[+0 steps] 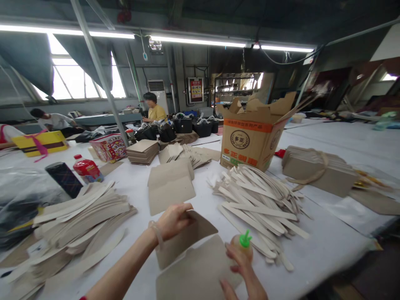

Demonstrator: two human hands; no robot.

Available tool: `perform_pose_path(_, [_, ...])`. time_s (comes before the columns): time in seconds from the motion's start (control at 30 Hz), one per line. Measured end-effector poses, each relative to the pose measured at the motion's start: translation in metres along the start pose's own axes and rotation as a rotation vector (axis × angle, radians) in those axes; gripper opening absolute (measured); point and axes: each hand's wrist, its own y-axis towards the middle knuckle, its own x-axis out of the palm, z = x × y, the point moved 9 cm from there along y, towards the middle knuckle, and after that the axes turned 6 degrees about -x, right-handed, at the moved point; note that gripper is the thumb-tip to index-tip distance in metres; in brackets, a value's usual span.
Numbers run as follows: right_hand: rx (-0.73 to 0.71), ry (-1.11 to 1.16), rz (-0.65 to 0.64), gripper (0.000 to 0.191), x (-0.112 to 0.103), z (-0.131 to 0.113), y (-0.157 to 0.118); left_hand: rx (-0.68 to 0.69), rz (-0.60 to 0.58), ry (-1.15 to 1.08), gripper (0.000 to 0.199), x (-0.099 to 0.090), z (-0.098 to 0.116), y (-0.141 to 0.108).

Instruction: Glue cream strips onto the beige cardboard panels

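Observation:
My left hand (pixel 176 221), with a pale bangle at the wrist, grips the upper edge of a grey-brown cardboard piece (pixel 184 241), which is tilted up. In front of it, nearer me, lies another flat cardboard piece (pixel 196 271). My right hand (pixel 242 268) is low at the right, fingers apart over that piece's right edge. Just behind and partly hidden by it is a squeeze bottle with a green nozzle (pixel 245 238); whether the hand touches the bottle is unclear. More cardboard sheets (pixel 170 189) lie flat beyond my left hand.
Piles of card strips lie at left (pixel 84 216) and right (pixel 259 204). Behind the right pile stands an open carton (pixel 246 141); bundled boards (pixel 315 166) are further right. A red bottle (pixel 87 166) and dark box (pixel 64 179) stand at left. People sit at the far tables.

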Motion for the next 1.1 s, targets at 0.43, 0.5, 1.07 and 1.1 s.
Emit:
perform_pose_path(0.43, [-0.575, 0.122, -0.341, 0.050, 0.039, -0.136, 0.008, 0.667, 0.537, 0.275, 0.018, -0.033, 0.111, -0.179])
perform_pose_path(0.5, [-0.464, 0.250, -0.465, 0.045, 0.039, -0.139, 0.009, 0.689, 0.543, 0.329, 0.019, -0.032, 0.114, -0.192])
perform_pose_path(1.07, [0.058, 0.363, -0.792, 0.014, 0.057, -0.147, 0.014, 0.732, 0.542, 0.432, 0.014, -0.001, 0.126, -0.217])
perform_pose_path(1.1, [0.082, 0.362, -0.798, 0.014, 0.058, -0.145, 0.014, 0.738, 0.536, 0.434, 0.014, 0.000, 0.126, -0.218])
